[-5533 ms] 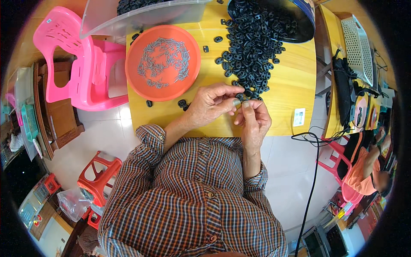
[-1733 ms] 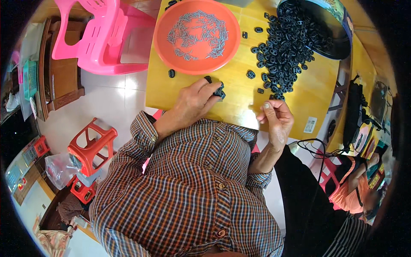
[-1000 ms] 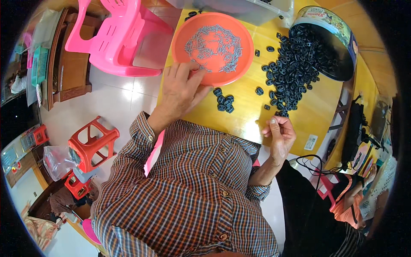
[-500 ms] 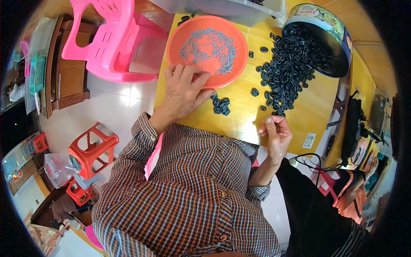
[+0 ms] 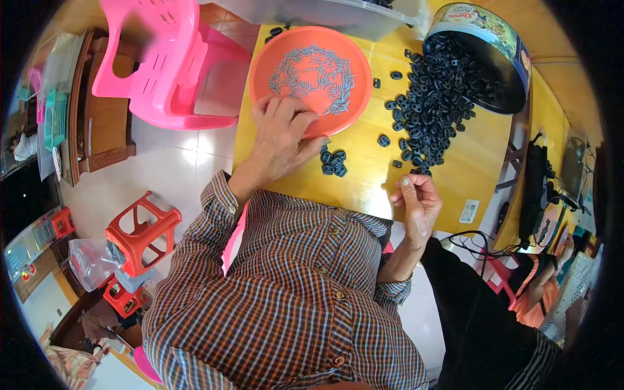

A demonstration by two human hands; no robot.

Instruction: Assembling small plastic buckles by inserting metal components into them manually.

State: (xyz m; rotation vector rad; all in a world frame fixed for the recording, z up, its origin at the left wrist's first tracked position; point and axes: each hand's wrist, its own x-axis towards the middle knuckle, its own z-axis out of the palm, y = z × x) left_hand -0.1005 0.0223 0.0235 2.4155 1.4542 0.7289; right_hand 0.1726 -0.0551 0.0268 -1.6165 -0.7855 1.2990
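Observation:
My left hand [image 5: 281, 140] lies over the near rim of an orange bowl [image 5: 354, 78] that holds several small metal pins [image 5: 312, 71]; its fingertips touch the bowl's edge. Whether it holds a pin, I cannot tell. My right hand [image 5: 418, 203] is curled at the table's near edge, thumb and fingers pinched together on a small black part. A small cluster of black plastic parts [image 5: 331, 162] lies between the two hands. A larger heap of the same black parts [image 5: 429, 110] spills from a tipped round tin [image 5: 494, 39].
The yellow wooden table [image 5: 474, 162] carries a clear plastic tub [image 5: 325, 10] at its far edge. A pink plastic chair [image 5: 169, 58] stands to the left, red stools [image 5: 140, 227] on the tiled floor. Black cables [image 5: 474, 244] hang at the right, where another person sits.
My left hand left the black parts and reached up-left to the orange bowl of pins. My right hand dropped back from the heap to the table's near edge.

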